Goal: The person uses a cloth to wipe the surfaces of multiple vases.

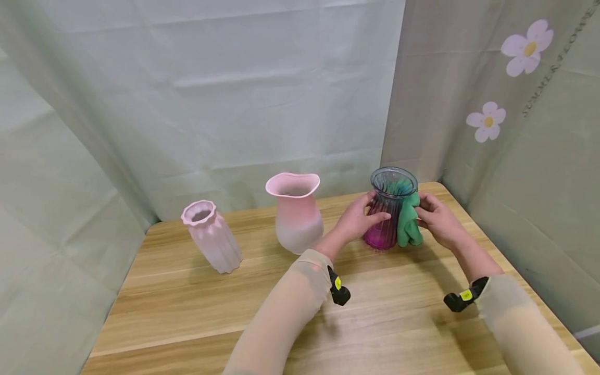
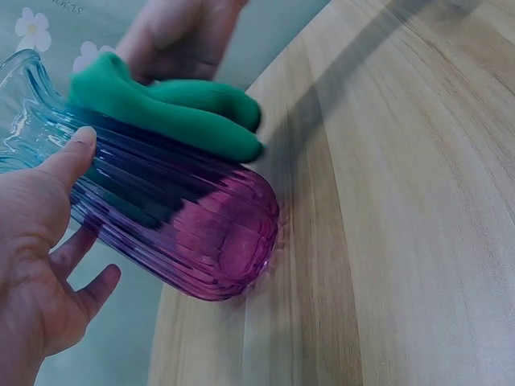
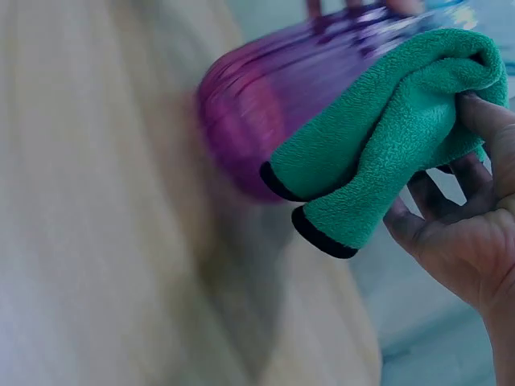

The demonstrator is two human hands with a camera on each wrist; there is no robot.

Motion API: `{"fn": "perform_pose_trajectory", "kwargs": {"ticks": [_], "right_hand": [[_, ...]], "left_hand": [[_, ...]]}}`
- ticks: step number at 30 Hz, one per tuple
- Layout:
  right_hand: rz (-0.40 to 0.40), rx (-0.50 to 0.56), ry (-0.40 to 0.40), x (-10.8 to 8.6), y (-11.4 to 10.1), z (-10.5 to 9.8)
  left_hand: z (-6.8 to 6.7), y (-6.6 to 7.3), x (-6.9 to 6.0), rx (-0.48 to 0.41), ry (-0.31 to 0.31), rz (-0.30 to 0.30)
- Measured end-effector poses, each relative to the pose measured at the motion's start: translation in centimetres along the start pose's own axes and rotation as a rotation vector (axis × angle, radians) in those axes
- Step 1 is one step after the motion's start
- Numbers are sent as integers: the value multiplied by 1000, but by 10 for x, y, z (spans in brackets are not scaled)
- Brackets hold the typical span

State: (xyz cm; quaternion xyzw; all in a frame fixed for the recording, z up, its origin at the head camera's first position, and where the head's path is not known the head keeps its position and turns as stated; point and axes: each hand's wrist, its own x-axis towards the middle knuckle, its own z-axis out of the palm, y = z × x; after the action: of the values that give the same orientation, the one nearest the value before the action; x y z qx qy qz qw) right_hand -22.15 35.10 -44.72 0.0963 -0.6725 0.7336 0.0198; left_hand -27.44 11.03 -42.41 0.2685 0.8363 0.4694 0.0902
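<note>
A ribbed glass vase [image 1: 380,238], blue-grey at its flared rim and magenta at its base, is at the back right of the table. My left hand [image 1: 352,220] grips its left side, thumb across the front; in the left wrist view, fingers also reach round the glass. A folded green cloth [image 1: 409,225] with dark edging hangs along the vase's right side. My right hand [image 1: 439,221] pinches this cloth [image 3: 394,133] near the rim. Green also shows through the upper glass; whether some cloth is inside, I cannot tell.
A pink-and-white vase [image 1: 300,226] with a wavy rim stands left of my left hand. Farther left is a pale pink fluted vase [image 1: 215,242]. The wooden table [image 1: 187,323] meets fabric curtains [image 1: 244,104] at its back and sides.
</note>
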Motion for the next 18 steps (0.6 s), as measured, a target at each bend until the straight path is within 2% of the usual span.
{"fn": "perform_pose_trajectory", "kwargs": {"ticks": [5, 9, 13, 18], "right_hand": [[-115, 191, -55, 5, -17, 4], [-152, 280, -82, 6, -20, 4], [-146, 250, -72, 6, -20, 5], [-108, 162, -57, 6, -19, 8]], "left_hand": [[1, -1, 0, 3, -3, -6], [0, 0, 0, 7, -14, -7], [-1, 1, 0, 4, -14, -7], [-1, 1, 0, 4, -3, -10]]}}
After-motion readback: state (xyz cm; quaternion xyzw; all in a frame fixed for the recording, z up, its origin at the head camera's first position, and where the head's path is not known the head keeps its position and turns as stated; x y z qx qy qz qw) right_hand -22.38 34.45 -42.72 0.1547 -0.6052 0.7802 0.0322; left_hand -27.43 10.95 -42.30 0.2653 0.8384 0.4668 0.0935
